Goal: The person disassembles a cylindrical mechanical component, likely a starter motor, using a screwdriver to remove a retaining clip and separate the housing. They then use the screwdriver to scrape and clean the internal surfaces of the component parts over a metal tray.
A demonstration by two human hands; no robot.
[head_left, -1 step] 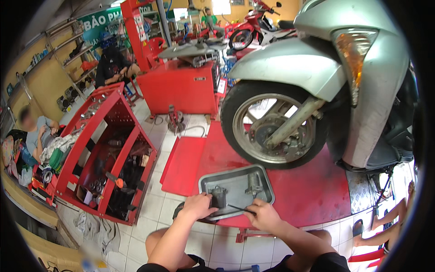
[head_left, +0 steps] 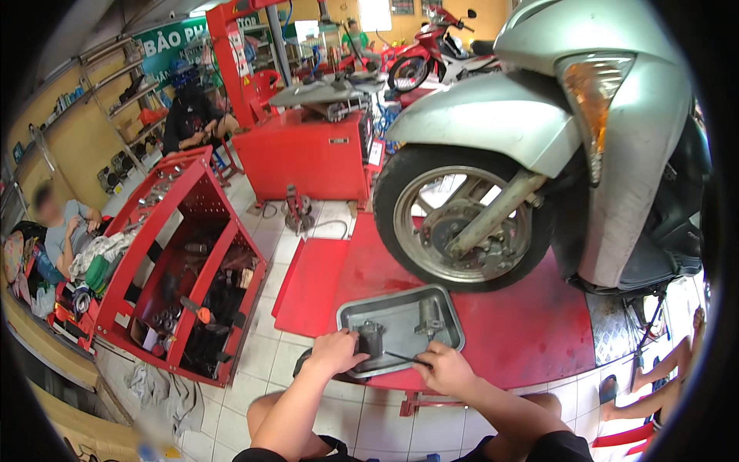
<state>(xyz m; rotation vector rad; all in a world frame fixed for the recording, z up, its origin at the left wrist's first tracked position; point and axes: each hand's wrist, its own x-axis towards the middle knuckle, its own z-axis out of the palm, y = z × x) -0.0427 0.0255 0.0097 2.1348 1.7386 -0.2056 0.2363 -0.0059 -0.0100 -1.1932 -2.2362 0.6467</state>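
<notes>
A grey metal tray (head_left: 454, 323) sits on the front edge of a red lift platform (head_left: 523, 331). My left hand (head_left: 332, 353) grips a dark metal part (head_left: 372, 336) at the tray's near left corner. My right hand (head_left: 448, 371) holds a thin dark tool (head_left: 405, 357) whose tip points left toward that part. A second small metal part (head_left: 429, 316) stands in the tray, untouched. Just behind the tray is the front wheel (head_left: 462, 223) of a silver scooter (head_left: 616, 115) parked on the platform.
A red open tool cart (head_left: 185, 262) full of parts stands to my left on the tiled floor. A red workshop machine (head_left: 308, 154) is behind it. One person sits at the back (head_left: 192, 115), another reclines at far left (head_left: 69, 231). Someone's legs (head_left: 662, 377) show at right.
</notes>
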